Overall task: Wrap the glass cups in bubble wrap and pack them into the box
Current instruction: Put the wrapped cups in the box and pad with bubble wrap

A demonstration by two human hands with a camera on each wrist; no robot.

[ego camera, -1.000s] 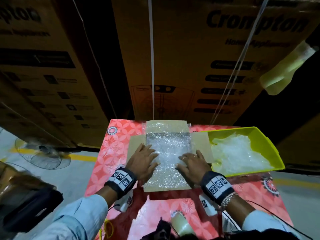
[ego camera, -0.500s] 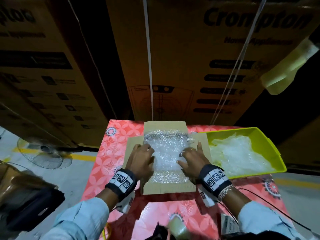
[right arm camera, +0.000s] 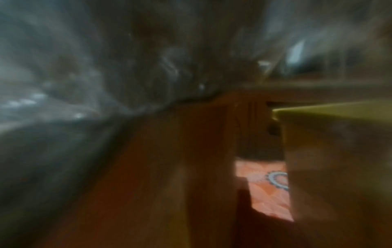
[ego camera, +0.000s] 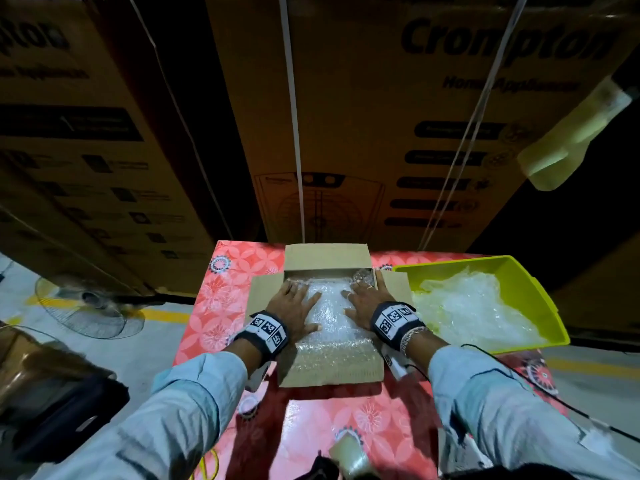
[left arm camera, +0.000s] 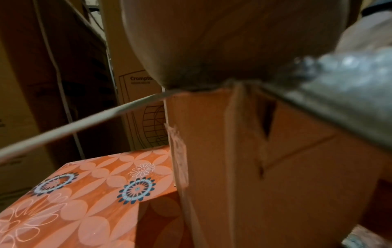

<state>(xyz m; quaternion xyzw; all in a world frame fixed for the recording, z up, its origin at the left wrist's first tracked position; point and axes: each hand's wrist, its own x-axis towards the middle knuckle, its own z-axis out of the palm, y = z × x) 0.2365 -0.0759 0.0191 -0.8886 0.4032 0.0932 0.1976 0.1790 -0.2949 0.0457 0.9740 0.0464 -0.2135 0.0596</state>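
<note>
Light blue long sleeves [ego camera: 194, 403] are worn on both arms. Black wrist bands [ego camera: 265, 332] with white square-coded markers are strapped on each wrist; a silver chain bracelet [ego camera: 410, 337] is worn on the right.

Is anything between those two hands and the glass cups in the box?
Yes. A sheet of bubble wrap covers the top of the open box, and the left hand and right hand lie flat on it. Only one glass cup peeks out at the far right corner.

"Crompton" stood in large dark letters on the big carton [ego camera: 398, 116] at the far side; the line beneath was too blurred to read. "Crompto" showed on a carton [left arm camera: 137, 80] in the left wrist view.
</note>
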